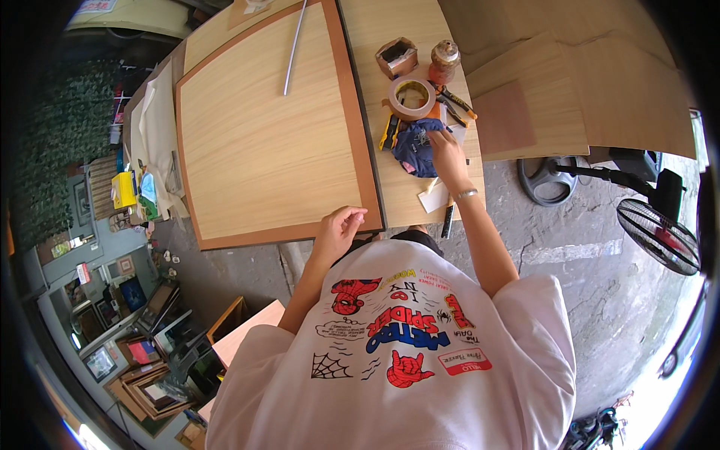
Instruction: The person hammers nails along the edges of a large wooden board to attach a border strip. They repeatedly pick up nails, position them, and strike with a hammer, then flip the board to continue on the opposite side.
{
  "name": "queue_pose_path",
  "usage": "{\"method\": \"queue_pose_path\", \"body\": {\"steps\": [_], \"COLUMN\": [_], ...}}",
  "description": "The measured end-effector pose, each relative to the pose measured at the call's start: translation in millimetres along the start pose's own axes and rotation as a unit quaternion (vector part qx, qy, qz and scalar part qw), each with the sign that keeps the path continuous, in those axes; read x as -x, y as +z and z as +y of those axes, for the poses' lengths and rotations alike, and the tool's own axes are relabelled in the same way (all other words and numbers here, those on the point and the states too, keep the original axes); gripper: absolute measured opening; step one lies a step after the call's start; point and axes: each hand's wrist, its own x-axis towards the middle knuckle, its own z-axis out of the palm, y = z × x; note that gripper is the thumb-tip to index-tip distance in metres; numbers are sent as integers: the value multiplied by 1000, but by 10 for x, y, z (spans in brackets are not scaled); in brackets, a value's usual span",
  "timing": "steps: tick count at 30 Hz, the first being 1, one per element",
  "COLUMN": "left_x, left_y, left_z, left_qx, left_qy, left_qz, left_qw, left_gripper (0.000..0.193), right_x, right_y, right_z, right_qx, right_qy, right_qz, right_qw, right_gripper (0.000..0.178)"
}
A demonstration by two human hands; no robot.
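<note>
My right hand (pixel 448 159) is closed on a dark blue cloth (pixel 412 148), which lies bunched on the wooden table. Its fingertips are partly hidden against the cloth. My left hand (pixel 339 231) is over the near right corner of a large flat panel (pixel 270 127), its fingers curled together and nothing visible in them. The panel has a pale wood-grain face with a brown border and a dark edge on the right. Just beyond the cloth stands a roll of brown tape (pixel 411 98). A yellow utility knife (pixel 389 132) lies to the cloth's left.
Pliers (pixel 454 105), a plastic bottle (pixel 444 61) and a cut-open box (pixel 397 58) are at the far right of the table. Across the panel's far part lies a thin metal rod (pixel 295 49). A black fan (pixel 658 234) stands right; picture frames (pixel 154 386) are stacked left.
</note>
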Motion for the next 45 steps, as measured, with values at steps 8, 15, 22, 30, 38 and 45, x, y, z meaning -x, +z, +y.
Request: {"method": "queue_pose_path", "body": {"steps": [8,15,22,30,38,45], "left_x": [193,296,403,514,587,119], "left_y": [-98,-174,-235,-314,-750,-1639], "left_z": [-119,-229,-397,-639,-1143,-1610], "left_qx": [2,21,39,67,136,64], "left_qy": [-20,-21,-44,-43,-93,-26], "left_qz": [33,75,116,155,240,221], "left_qw": [999,997,992,985,957,973], "left_gripper": [24,23,22,24,23,20], "right_x": [-300,-520,-530,-454,-349,-185], "right_y": [297,248,121,-52,11,1320], "right_z": [-22,103,295,246,-428,-1900], "right_qx": [138,106,-57,-154,-305,-264], "right_qy": [37,86,88,118,200,168], "right_qz": [-88,-179,-124,-79,-75,-208], "right_qw": [986,974,987,978,928,927], "right_gripper": [33,23,16,15,18,17]}}
